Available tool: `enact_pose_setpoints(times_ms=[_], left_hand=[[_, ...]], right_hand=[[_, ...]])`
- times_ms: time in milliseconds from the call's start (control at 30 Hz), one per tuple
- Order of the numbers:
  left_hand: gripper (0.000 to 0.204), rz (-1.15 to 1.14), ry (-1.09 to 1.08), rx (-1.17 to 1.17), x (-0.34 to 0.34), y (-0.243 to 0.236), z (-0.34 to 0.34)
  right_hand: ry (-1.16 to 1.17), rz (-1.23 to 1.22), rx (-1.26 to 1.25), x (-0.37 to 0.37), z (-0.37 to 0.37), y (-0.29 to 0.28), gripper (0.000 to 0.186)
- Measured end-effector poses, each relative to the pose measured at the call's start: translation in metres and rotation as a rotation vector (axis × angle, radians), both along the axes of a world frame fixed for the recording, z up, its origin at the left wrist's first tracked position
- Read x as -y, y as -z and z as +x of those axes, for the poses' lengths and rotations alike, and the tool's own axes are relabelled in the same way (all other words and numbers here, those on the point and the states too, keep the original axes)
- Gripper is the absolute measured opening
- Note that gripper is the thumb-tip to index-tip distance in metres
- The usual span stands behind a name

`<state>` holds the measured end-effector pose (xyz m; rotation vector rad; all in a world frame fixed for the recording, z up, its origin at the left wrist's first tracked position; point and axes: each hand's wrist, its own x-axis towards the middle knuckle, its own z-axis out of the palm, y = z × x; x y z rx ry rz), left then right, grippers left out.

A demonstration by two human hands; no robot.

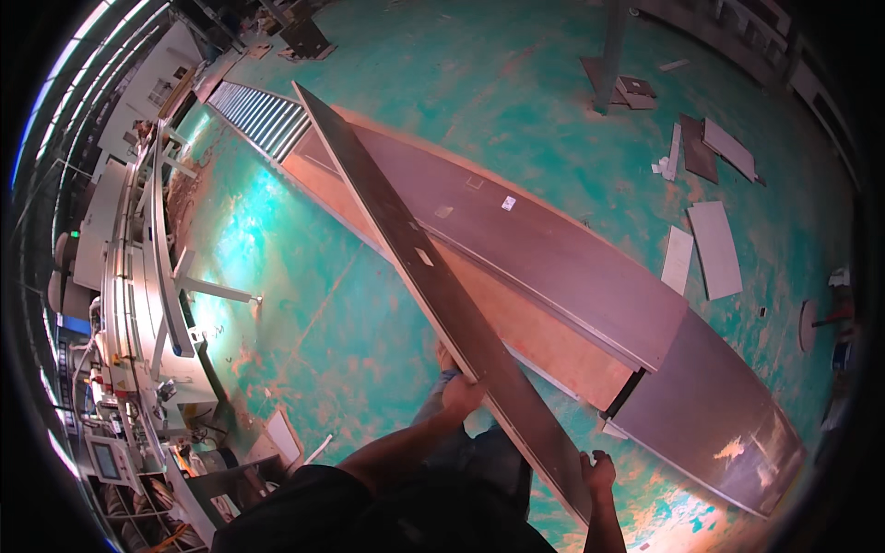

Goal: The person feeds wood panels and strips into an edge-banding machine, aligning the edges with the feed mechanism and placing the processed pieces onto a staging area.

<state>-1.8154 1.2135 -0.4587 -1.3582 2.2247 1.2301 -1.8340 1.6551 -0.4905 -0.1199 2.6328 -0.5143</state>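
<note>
A long brown panel [452, 295] lies slantwise before me, its far end over the work surface and its near end by my body. My left hand [463, 394] is closed round its left edge, fingers partly hidden under the board. On the opposite edge, close to the near end, my right hand [599, 470] grips the panel with the thumb side against it; some fingers are hard to make out. A small pale label [424, 257] sticks to the panel's face. Beyond it, another brown panel [544, 249] rests on a tan base board [562, 337].
A roller conveyor [263, 118] continues the work surface at the far left. Along the left stands a long machine [124, 304] with a metal support leg [217, 289] reaching out. Board offcuts [714, 249] lie on the green floor at right, near a post [611, 55].
</note>
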Motion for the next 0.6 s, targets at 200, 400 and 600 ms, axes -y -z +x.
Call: enact_pose_setpoints(times_ms=[200, 400, 600], left_hand=[[0.056, 0.110, -0.103, -0.021, 0.003, -0.036, -0.007], [0.058, 0.079, -0.061, 0.019, -0.034, 0.053, 0.028], [0.066, 0.277, 0.105, -0.201, -0.034, 0.072, 0.047]], right_hand=[[-0.436, -0.241, 0.045, 0.414, -0.136, -0.131, 0.085], [-0.738, 0.118, 0.194, 0.605, -0.135, -0.093, 0.040], [-0.743, 0.212, 0.256, 0.622, -0.133, -0.100, 0.033]])
